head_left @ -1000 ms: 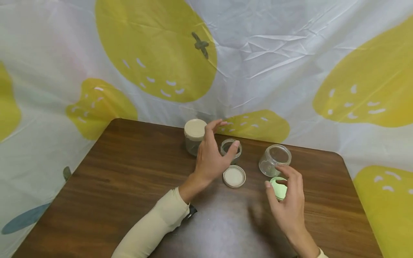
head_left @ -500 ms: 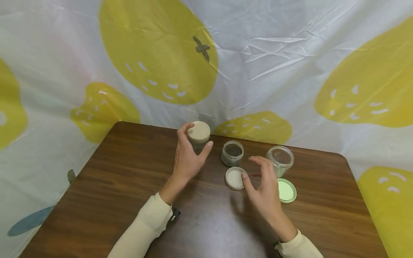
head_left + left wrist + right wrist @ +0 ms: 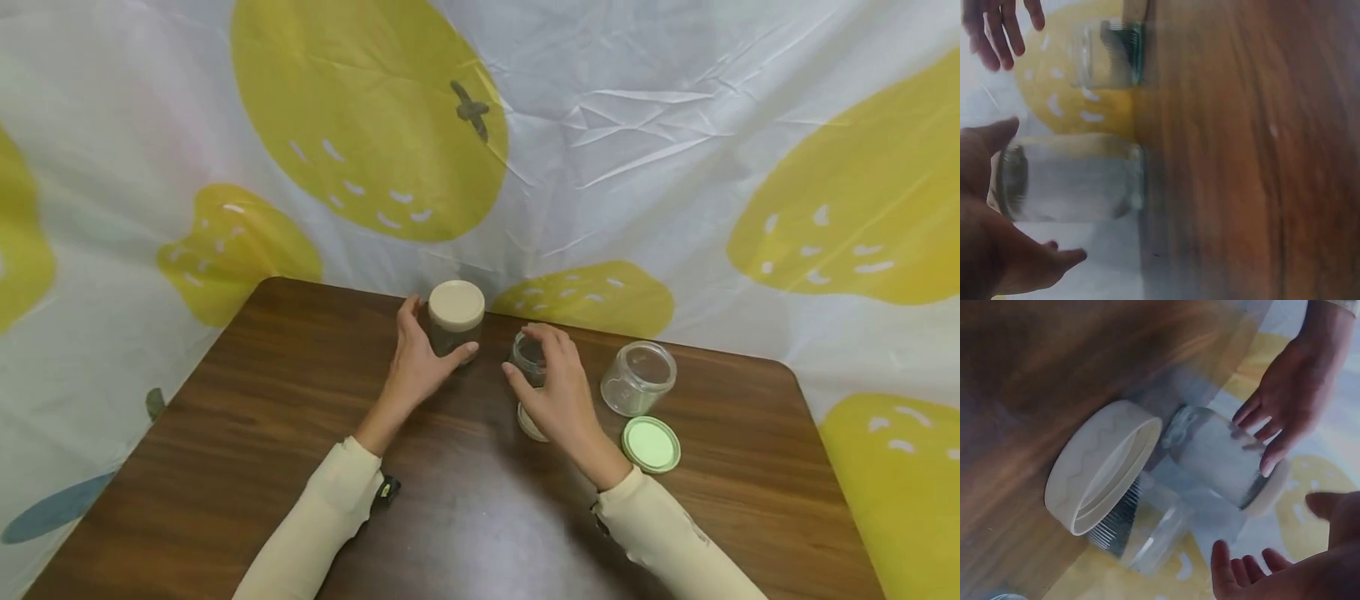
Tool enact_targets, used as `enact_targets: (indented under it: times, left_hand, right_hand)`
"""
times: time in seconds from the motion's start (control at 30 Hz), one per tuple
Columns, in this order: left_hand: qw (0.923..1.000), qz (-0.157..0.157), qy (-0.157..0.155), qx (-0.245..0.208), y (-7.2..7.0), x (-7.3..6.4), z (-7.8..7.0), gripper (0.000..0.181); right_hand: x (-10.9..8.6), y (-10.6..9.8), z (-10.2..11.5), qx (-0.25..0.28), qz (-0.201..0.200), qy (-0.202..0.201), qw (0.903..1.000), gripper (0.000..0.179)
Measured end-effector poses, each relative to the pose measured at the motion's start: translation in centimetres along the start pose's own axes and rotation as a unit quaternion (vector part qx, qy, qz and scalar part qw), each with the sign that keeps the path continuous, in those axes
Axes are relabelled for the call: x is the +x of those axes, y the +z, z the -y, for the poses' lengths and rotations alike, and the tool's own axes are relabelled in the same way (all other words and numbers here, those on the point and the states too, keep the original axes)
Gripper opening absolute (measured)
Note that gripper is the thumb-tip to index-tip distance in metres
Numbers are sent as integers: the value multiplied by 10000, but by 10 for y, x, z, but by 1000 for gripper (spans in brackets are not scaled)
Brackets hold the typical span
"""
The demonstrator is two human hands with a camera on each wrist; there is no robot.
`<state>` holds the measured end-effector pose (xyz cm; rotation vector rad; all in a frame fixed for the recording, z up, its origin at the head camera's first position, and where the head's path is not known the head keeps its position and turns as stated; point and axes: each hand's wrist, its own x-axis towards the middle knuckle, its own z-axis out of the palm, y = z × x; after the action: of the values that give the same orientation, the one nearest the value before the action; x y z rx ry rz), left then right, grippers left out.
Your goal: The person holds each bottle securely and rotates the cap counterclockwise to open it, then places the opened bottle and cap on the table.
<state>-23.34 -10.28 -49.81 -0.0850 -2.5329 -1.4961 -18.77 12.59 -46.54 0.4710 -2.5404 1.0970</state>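
Note:
At the back of the table stands a tall clear jar (image 3: 1072,181) capped with a cream lid (image 3: 457,304). My left hand (image 3: 416,362) is spread around its near left side, thumb in front, fingers off the glass in the left wrist view. A small glass jar (image 3: 527,358) with something dark in its bottom is uncapped. Over and beside it hovers my right hand (image 3: 562,392), fingers bent loosely and nothing held. Beneath that hand a loose cream lid (image 3: 1097,462) lies on the table, partly hidden in the head view.
To the right stands an uncapped clear jar (image 3: 633,387), with a pale green lid (image 3: 650,444) lying in front of it. Behind the brown wooden table (image 3: 247,433) hangs a white cloth (image 3: 637,167) printed with yellow fruit.
My left hand has moved left from in front of the small jar to the tall jar. My right hand has moved left from the green lid to the small jar.

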Motion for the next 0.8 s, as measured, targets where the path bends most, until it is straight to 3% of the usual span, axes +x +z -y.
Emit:
enact_targets:
  times: [0.13,0.3,0.63,0.8]
  left_hand:
    - [9982,556,-219,79,-3,8,11,127]
    - [9947,981,-284,155,-5,16,19,129]
    - [9914,1231,-434,3,3,25,23,117]
    - [9899,1278,-598,-105,7,28,24,112]
  right_hand:
    - [19,13,0,-426,482,179,9978,89]
    - [37,25,2,-554,609,362,9959,99]
    - [55,46,12,-242,683,495,9961,103]
    - [58,54,14,-164,523,449,9975,95]
